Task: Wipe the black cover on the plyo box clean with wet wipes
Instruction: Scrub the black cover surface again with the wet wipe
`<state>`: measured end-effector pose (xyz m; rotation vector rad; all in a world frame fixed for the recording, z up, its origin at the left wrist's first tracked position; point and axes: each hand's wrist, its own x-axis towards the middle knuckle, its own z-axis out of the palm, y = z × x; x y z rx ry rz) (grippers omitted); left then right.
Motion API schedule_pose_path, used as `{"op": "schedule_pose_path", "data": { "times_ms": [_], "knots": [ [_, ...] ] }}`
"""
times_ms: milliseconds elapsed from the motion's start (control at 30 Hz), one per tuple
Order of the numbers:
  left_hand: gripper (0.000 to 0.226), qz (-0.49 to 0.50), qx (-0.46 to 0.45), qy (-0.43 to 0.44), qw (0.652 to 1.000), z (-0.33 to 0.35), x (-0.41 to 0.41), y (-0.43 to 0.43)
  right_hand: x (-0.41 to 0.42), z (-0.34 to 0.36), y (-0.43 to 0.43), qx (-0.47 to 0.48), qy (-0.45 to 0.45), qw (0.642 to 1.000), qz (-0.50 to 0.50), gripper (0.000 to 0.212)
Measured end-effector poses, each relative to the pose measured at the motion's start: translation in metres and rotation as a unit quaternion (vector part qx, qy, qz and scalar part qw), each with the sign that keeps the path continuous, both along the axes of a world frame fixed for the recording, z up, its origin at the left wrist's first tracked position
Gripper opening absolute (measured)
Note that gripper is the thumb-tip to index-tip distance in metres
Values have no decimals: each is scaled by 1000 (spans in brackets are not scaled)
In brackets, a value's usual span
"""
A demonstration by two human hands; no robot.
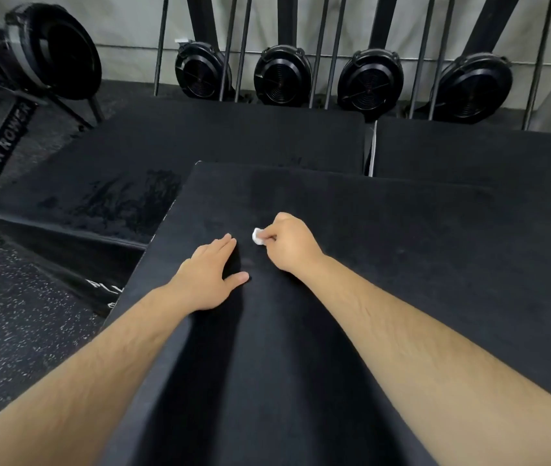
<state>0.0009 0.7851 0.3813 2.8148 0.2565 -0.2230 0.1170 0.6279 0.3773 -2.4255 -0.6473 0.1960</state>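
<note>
The plyo box's black cover (418, 250) fills the middle and right of the head view, its far left corner near the picture's centre. My left hand (208, 275) lies flat on the cover with straight fingers and the thumb spread out to the right. Just to its right, my right hand (289, 245) has curled fingers that pinch a small bunched white wet wipe (257, 236) against the cover. Only a bit of the wipe shows past the fingertips.
A lower black box (126, 183) with damp-looking streaks stands to the left and behind, another (476, 153) at the back right. Several black rower flywheels (282, 75) lean against the wall. An air rower (8, 129) stands at far left on speckled rubber floor (15, 314).
</note>
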Motion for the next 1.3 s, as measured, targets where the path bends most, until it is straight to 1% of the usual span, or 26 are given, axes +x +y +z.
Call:
{"op": "schedule_pose_path", "data": {
  "times_ms": [33, 67, 133, 200, 233, 267, 333, 367, 400, 433, 500, 533, 567, 667, 700, 800, 833, 867, 933, 1000, 1033, 1067, 1133, 1200, 1233, 1300],
  "knots": [
    [81, 2, -16, 1, 1000, 0, -1, 1, 3, -1, -1, 8, -2, 999, -39, 22],
    [79, 3, -32, 2, 999, 2, -3, 2, -2, -2, 0, 13, -4, 999, -47, 21],
    [74, 3, -44, -9, 999, 5, -11, 4, -26, -6, 9, 4, -25, 999, 29, 22],
    [67, 2, -8, -33, 999, 6, -25, 6, -46, -7, 9, -12, -38, 994, 104, 19],
    [67, 3, 8, -38, 999, 6, -34, 6, -44, -5, 5, -7, -39, 995, 91, 17],
    [67, 2, 10, -39, 999, 4, -42, 7, -36, -3, 2, -2, -29, 998, 52, 16],
    [68, 2, -11, -34, 999, -1, -52, 7, -25, -2, -2, 20, -6, 999, -32, 20],
    [69, 3, -19, -28, 999, -2, -54, 8, -30, -2, 0, 14, -14, 999, -36, 17],
    [69, 3, -24, -21, 999, -2, -55, 9, -40, -3, 4, 0, -36, 999, -2, 11],
    [69, 3, -26, -16, 1000, -3, -55, 9, -52, -6, 8, -7, -47, 997, 53, 12],
    [69, 1, -26, -19, 999, -4, -55, 9, -73, -12, 7, -16, -46, 988, 150, 18],
    [69, 1, -28, -23, 999, -5, -56, 8, -74, -12, 3, -20, -52, 985, 162, 20],
    [69, 2, -31, -25, 999, -5, -56, 7, -69, -11, 1, -18, -54, 988, 142, 22],
    [70, 3, -39, -14, 999, -4, -60, 3, -60, -10, -1, 15, -55, 998, 21, 21],
    [71, 2, -44, -6, 999, -3, -62, 2, -67, -10, 1, 29, -59, 997, 27, 21],
    [77, -7, -66, 7, 998, -7, -70, 1, -104, -15, 1, 28, -66, 984, 164, 27],
    [78, -8, -69, 5, 998, -8, -72, 1, -106, -14, -5, 19, -62, 981, 181, 28],
    [79, -8, -71, 2, 997, -9, -73, 1, -101, -13, -11, 7, -66, 983, 170, 28],
    [78, -13, -72, 0, 997, -9, -74, 0, -83, -14, -23, 4, -65, 994, 90, 19],
    [77, -14, -68, 10, 998, -8, -74, -2, -75, -17, -30, 21, -57, 998, 27, 20],
    [77, -14, -65, 15, 998, -8, -76, -3, -81, -19, -30, 27, -60, 998, 24, 21],
    [77, -15, -62, 16, 998, -8, -76, -4, -90, -20, -28, 28, -70, 996, 43, 24],
    [77, -15, -57, 11, 998, -8, -76, -5, -113, -20, -24, 30, -82, 989, 116, 28],
    [77, -12, -59, -3, 998, -8, -76, -6, -124, -16, -23, 10, -85, 981, 176, 29],
    [76, -10, -59, -12, 998, -8, -78, -7, -119, -13, -24, -6, -94, 979, 179, 28],
    [72, -4, -57, -35, 998, -10, -84, -9, -101, -8, -25, -22, -97, 988, 119, 24]
  ]
}}
